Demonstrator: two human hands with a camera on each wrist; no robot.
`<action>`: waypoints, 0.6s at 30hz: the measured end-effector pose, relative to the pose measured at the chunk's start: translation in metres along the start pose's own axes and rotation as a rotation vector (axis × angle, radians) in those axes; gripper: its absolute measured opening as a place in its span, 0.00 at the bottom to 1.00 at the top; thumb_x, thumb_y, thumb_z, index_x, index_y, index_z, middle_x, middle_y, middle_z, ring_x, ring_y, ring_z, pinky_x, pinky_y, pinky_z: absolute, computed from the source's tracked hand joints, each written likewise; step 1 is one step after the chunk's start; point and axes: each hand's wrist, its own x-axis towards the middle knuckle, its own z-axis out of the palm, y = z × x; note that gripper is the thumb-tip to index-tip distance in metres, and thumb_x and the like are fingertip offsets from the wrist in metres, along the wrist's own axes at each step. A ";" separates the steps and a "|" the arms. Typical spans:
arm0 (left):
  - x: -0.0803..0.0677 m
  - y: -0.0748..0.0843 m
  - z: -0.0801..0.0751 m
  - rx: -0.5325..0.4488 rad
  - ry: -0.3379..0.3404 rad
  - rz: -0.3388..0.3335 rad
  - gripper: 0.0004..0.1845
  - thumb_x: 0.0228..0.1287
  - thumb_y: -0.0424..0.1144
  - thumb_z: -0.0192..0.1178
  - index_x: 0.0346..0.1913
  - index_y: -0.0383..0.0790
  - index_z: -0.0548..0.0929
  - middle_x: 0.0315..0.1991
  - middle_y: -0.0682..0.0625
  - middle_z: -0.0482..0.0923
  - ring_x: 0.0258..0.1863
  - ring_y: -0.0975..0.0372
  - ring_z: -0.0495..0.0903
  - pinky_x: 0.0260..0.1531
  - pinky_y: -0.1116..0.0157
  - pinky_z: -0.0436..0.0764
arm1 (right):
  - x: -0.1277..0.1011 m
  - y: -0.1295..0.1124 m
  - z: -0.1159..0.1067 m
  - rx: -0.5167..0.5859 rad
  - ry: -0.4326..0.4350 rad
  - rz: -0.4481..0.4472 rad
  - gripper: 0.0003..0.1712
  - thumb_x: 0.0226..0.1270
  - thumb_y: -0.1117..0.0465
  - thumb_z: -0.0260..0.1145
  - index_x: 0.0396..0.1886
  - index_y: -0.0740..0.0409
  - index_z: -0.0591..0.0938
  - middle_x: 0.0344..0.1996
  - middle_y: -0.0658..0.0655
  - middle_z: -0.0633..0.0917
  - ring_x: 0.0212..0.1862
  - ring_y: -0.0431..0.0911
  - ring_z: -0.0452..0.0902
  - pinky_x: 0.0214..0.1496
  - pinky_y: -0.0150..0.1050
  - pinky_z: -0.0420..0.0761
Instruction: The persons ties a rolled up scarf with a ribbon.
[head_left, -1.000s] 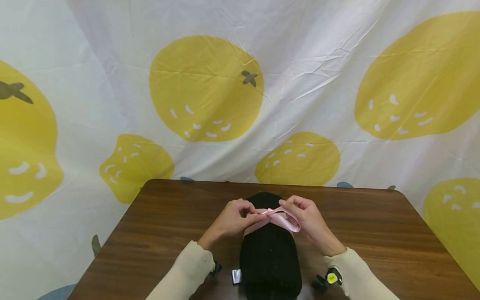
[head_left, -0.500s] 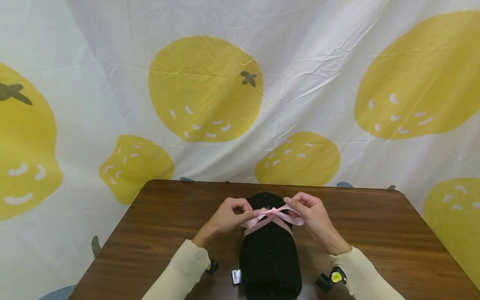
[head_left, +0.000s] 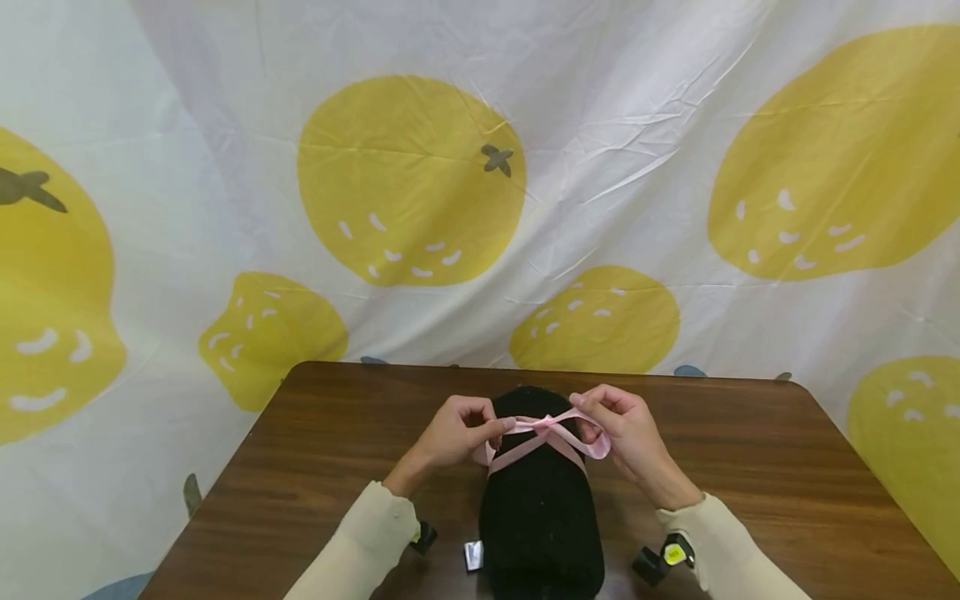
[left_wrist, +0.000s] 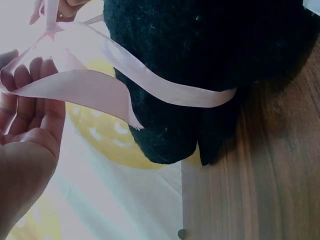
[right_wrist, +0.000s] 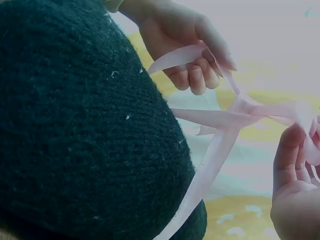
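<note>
Both my left hand (head_left: 453,433) and right hand (head_left: 626,429) pinch the pink ribbon (head_left: 546,433) at lower centre; thin, slippery satin, best gripped near the knot on the soft black knit roll (head_left: 540,508).

satin pink ribbon (head_left: 551,433), fuzzy blk knit roll (head_left: 540,508), glossy wood tbl (head_left: 750,475)

Pink satin ribbon (head_left: 542,435) showing pale against black knitted roll (head_left: 540,508). Black roll showing faint white lint specks in wrist views. Tabletop (head_left: 750,467) showing dark brown wood grain. Backdrop cloth (head_left: 637,125) showing white, printed with big yellow fruits bearing white dashes, grey-brown stems. Sleeves (head_left: 360,542) showing cream.
</note>
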 end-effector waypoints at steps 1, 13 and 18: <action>0.000 0.000 0.000 -0.009 0.002 -0.002 0.12 0.66 0.29 0.62 0.24 0.28 0.78 0.24 0.34 0.78 0.19 0.61 0.74 0.15 0.68 0.72 | 0.000 0.000 -0.001 -0.006 -0.003 0.001 0.10 0.73 0.67 0.60 0.29 0.57 0.83 0.17 0.49 0.76 0.18 0.37 0.71 0.18 0.26 0.72; 0.000 0.000 -0.001 -0.037 0.019 -0.075 0.14 0.66 0.31 0.63 0.23 0.29 0.75 0.15 0.50 0.67 0.12 0.65 0.65 0.14 0.71 0.67 | -0.001 -0.007 -0.003 -0.168 0.035 0.100 0.08 0.70 0.62 0.65 0.30 0.59 0.81 0.18 0.47 0.80 0.18 0.36 0.70 0.21 0.28 0.72; 0.000 0.006 -0.003 0.049 0.032 -0.041 0.14 0.66 0.31 0.64 0.24 0.28 0.77 0.16 0.54 0.66 0.16 0.67 0.64 0.17 0.72 0.65 | 0.000 -0.011 -0.010 -0.320 0.012 0.110 0.13 0.70 0.59 0.66 0.33 0.67 0.80 0.17 0.48 0.80 0.21 0.37 0.74 0.26 0.30 0.76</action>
